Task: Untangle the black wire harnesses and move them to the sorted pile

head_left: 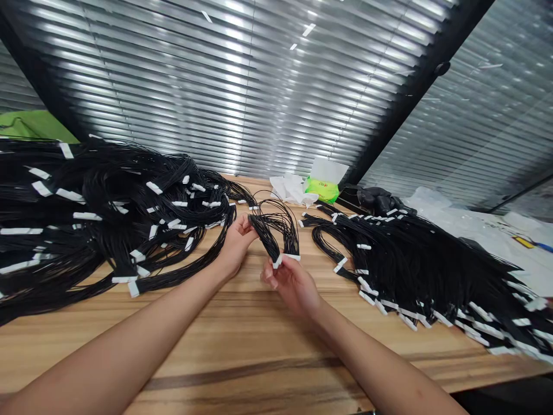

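Two bare forearms reach in from the bottom of the head view across a wood-grain tabletop (pixel 242 351), and the hands work just above its surface. The right hand (pixel 291 286) pinches the white-tagged ends of a small bundle of thin black wires (pixel 264 237) between thumb and fingers, which seems to keep the tagged ends together. The left hand (pixel 235 245) is curled around the bundle's other side, apparently supporting the looped wires so they stay raised off the wood.

A large tangled heap of black wires with white tags (pixel 108 213) lies beside the left hand, and a second heap (pixel 410 271) lies near the right, with its tags mostly along the edge towards the person. Farther back are crumpled white tissue (pixel 291 189) and a green tissue packet (pixel 322 190).
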Tool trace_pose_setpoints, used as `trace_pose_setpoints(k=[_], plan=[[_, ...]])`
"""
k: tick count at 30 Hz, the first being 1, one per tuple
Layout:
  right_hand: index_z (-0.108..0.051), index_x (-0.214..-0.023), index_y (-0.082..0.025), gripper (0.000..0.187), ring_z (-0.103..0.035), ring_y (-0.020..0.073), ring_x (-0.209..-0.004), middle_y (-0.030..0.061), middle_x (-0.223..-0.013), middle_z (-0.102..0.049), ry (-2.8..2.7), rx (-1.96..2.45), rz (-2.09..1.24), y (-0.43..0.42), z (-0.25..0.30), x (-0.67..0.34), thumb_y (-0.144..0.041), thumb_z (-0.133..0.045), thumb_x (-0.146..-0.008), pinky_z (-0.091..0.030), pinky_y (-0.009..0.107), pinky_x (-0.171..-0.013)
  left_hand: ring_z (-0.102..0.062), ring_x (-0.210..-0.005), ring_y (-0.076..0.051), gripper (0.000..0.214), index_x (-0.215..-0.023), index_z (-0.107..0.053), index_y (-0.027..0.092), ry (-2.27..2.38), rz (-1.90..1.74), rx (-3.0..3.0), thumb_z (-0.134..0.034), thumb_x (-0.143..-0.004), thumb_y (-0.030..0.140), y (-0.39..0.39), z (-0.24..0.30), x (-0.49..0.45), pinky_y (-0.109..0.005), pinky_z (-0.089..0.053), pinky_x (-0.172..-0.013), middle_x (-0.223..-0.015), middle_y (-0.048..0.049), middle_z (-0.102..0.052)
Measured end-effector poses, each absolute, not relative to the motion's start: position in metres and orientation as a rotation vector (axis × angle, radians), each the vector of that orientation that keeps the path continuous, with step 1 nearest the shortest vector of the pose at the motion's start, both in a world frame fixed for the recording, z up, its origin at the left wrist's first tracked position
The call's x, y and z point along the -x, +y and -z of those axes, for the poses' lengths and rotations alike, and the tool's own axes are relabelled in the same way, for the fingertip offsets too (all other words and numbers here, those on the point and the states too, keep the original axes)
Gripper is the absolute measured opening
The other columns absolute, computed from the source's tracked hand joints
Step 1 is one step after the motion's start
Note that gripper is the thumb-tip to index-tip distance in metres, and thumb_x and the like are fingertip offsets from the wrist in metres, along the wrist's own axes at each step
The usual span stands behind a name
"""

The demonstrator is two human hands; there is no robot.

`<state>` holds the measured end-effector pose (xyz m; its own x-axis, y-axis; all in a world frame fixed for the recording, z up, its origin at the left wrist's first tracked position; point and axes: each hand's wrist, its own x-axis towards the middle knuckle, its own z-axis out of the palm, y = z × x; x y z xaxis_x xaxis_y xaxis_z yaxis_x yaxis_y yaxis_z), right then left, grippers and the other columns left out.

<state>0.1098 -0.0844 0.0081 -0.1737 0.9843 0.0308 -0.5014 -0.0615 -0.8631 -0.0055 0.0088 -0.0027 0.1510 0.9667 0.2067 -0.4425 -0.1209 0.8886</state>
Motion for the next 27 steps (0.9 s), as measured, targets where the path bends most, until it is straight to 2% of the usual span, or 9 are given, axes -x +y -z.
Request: trace_pose_setpoints(k=[4,6,9,12,14,17,19,24,27], plan=[[-0.055,-0.066,-0.021,0.028,-0.036,0.0135,-0.052,0.0001,-0.06,-0.052,-0.972,0.734,-1.526,-0.087,-0.01,-0.11,-0.046,-0.055,-0.078,-0.035,0.031,-0.062,-0.046,-0.06,-0.007,0.024,-0.071,-0.052,0.017,0.633,-1.246,-0.913,-0.074,-0.062,0.017,0.01,0.005,0.005,-0.019,-0.04,-0.062,-0.064,0.0066,-0.051],[-0.056,-0.064,-0.02,0.029,-0.037,0.0139,-0.053,0.0004,-0.059,-0.053,-1.008,0.724,-1.534,-0.089,-0.012,-0.109,-0.046,-0.056,-0.078,-0.034,0.031,-0.061,-0.05,-0.063,-0.007,0.021,-0.074,-0.056,0.017,0.622,-1.266,-0.869,-0.073,-0.063,0.012,0.011,0.006,0.005,-0.018,-0.041,-0.063,-0.066,0.007,-0.055],[-0.057,-0.065,-0.019,0.029,-0.039,0.0139,-0.053,0.0007,-0.058,-0.054,-1.024,0.697,-1.595,-0.091,-0.015,-0.108,-0.045,-0.056,-0.078,-0.033,0.03,-0.062,-0.059,-0.089,-0.012,0.028,-0.088,-0.064,0.02,0.544,-1.272,-0.906,-0.071,-0.063,0.007,0.011,0.007,0.007,-0.02,-0.045,-0.074,-0.09,0.0039,-0.066],[-0.057,-0.063,-0.019,0.029,-0.037,0.0137,-0.052,-0.0002,-0.055,-0.052,-0.986,0.689,-1.621,-0.091,-0.016,-0.109,-0.044,-0.057,-0.078,-0.032,0.03,-0.061,-0.055,-0.113,-0.017,0.042,-0.105,-0.067,0.022,0.482,-1.088,-0.913,-0.07,-0.065,0.009,0.011,0.002,0.009,-0.022,-0.047,-0.083,-0.115,-0.0015,-0.065],[-0.054,-0.061,-0.02,0.028,-0.035,0.0139,-0.052,-0.0014,-0.052,-0.047,-0.938,0.678,-1.625,-0.09,-0.018,-0.111,-0.043,-0.056,-0.078,-0.031,0.03,-0.061,-0.059,-0.108,-0.017,0.041,-0.107,-0.068,0.021,0.473,-1.017,-0.854,-0.071,-0.067,0.013,0.01,-0.002,0.009,-0.023,-0.049,-0.083,-0.115,-0.0034,-0.067],[-0.053,-0.06,-0.02,0.027,-0.033,0.0136,-0.052,-0.0031,-0.05,-0.041,-0.857,0.615,-1.663,-0.088,-0.019,-0.114,-0.041,-0.056,-0.078,-0.031,0.03,-0.061,-0.065,-0.092,-0.016,0.025,-0.096,-0.072,0.019,0.476,-1.029,-0.732,-0.071,-0.071,0.019,0.009,-0.007,0.008,-0.025,-0.051,-0.081,-0.101,-0.0047,-0.071],[-0.054,-0.059,-0.02,0.028,-0.031,0.0129,-0.052,-0.0033,-0.049,-0.04,-0.828,0.566,-1.712,-0.088,-0.019,-0.115,-0.04,-0.057,-0.077,-0.032,0.03,-0.062,-0.066,-0.087,-0.015,0.019,-0.09,-0.072,0.018,0.463,-1.026,-0.673,-0.071,-0.071,0.016,0.009,-0.007,0.008,-0.026,-0.052,-0.08,-0.096,-0.0043,-0.072],[-0.056,-0.057,-0.019,0.026,-0.03,0.012,-0.05,-0.0036,-0.047,-0.041,-0.781,0.496,-1.844,-0.09,-0.016,-0.114,-0.036,-0.06,-0.076,-0.032,0.029,-0.064,-0.066,-0.092,-0.016,0.04,-0.099,-0.069,0.02,0.441,-1.015,-0.592,-0.067,-0.066,-0.003,0.011,-0.001,0.012,-0.03,-0.052,-0.085,-0.099,-0.0025,-0.071],[-0.057,-0.059,-0.018,0.025,-0.029,0.0113,-0.049,-0.0051,-0.045,-0.039,-0.756,0.448,-1.898,-0.09,-0.015,-0.115,-0.034,-0.06,-0.077,-0.033,0.028,-0.064,-0.067,-0.091,-0.018,0.04,-0.094,-0.067,0.02,0.412,-1.025,-0.564,-0.063,-0.065,-0.007,0.01,-0.001,0.013,-0.034,-0.052,-0.086,-0.099,-0.0016,-0.071]])
